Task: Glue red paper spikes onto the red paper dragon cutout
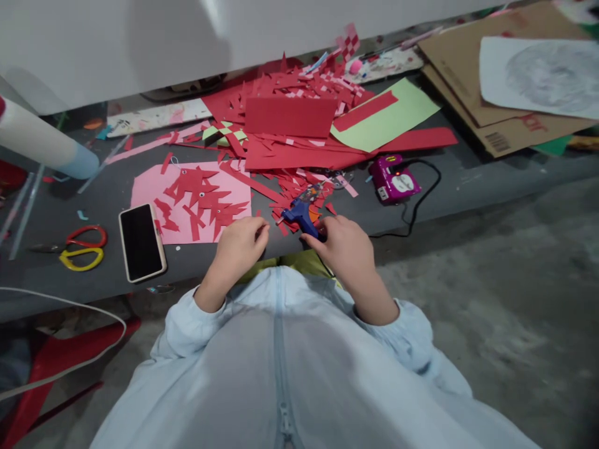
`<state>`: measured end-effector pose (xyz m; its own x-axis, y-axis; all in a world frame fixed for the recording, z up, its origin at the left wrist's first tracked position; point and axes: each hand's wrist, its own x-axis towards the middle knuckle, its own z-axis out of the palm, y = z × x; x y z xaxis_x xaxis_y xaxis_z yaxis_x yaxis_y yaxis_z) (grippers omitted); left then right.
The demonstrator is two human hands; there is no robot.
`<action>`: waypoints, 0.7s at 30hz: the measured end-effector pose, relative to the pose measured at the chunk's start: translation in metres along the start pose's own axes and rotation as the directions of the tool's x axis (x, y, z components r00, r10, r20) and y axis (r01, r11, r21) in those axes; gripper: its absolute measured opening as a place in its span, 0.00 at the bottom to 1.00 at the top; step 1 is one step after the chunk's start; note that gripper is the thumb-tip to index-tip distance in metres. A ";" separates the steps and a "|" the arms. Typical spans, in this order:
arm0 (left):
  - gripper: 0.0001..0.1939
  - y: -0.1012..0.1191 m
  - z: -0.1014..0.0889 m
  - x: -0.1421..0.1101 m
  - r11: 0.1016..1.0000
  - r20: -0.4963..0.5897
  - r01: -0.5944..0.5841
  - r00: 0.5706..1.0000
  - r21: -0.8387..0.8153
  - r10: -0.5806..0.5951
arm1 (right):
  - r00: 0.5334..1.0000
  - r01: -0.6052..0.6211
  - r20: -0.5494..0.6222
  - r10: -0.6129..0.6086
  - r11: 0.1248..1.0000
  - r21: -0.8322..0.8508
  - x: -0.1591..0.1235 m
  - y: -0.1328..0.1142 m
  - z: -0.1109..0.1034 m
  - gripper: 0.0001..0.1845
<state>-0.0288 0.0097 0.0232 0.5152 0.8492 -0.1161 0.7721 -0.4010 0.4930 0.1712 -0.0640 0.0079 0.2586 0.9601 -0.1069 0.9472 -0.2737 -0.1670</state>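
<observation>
My right hand [346,249] is closed around the handle of a blue glue gun [299,215], whose nozzle points away over red paper scraps [285,187]. At the table's front edge, my left hand [239,244] is curled, thumb against fingers; whatever it may pinch is too small to make out. Just beyond that hand lies a pink paper sheet [140,187]. On it are red spiky paper cut-outs [194,184] with small googly eyes, along with loose red strips.
Left of the pink sheet lie a phone [141,242] and red-and-yellow-handled scissors [84,249]. Behind are heaped red paper [290,117] and a green sheet [374,134]. A purple box with a black cord [394,179] sits right, near cardboard [496,134]. A white bottle [47,140] stands left.
</observation>
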 end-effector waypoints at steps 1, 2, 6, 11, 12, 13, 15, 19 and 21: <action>0.13 0.001 0.000 0.000 1.000 -0.004 -0.004 1.000 0.000 0.004 | 1.000 0.002 0.013 -0.002 1.000 -0.025 0.001 -0.002 0.001 0.17; 0.13 0.001 0.000 0.000 1.000 -0.003 -0.006 1.000 0.000 0.006 | 1.000 0.004 0.023 -0.003 0.999 -0.043 0.001 -0.004 0.001 0.16; 0.13 0.001 -0.001 0.002 1.000 0.002 -0.009 1.000 -0.005 0.009 | 1.000 0.024 -0.001 -0.025 0.998 -0.063 0.002 -0.008 0.003 0.13; 0.13 -0.001 -0.002 0.006 1.000 -0.001 -0.019 1.000 0.002 0.019 | 0.986 0.078 -0.144 -0.083 0.996 -0.043 -0.008 0.005 0.004 0.12; 0.13 -0.001 -0.002 0.007 1.000 0.002 -0.018 1.000 0.006 0.018 | 0.979 0.083 -0.181 -0.089 0.996 -0.042 -0.011 0.009 0.004 0.12; 0.13 0.000 -0.002 0.007 1.000 0.006 -0.017 1.000 0.012 0.017 | 0.972 0.087 -0.217 -0.094 0.995 -0.039 -0.014 0.014 0.003 0.12; 0.13 0.002 -0.002 0.010 0.999 0.019 -0.021 1.000 0.029 0.021 | 0.957 0.101 -0.272 -0.102 0.995 -0.016 -0.017 0.024 0.001 0.13; 0.14 0.013 -0.003 0.021 0.996 0.046 -0.056 0.998 0.072 0.053 | 0.958 0.131 -0.268 -0.107 0.989 0.074 -0.019 0.037 -0.001 0.11; 0.14 0.019 -0.006 0.030 0.991 0.055 -0.091 0.995 0.098 0.086 | 0.962 0.156 -0.241 -0.126 0.982 0.110 -0.019 0.039 -0.001 0.11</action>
<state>-0.0007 0.0295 0.0344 0.5992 0.7915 -0.1206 0.7547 -0.5081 0.4150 0.2038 -0.0930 0.0044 0.1752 0.9723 0.1548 0.9494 -0.1251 -0.2882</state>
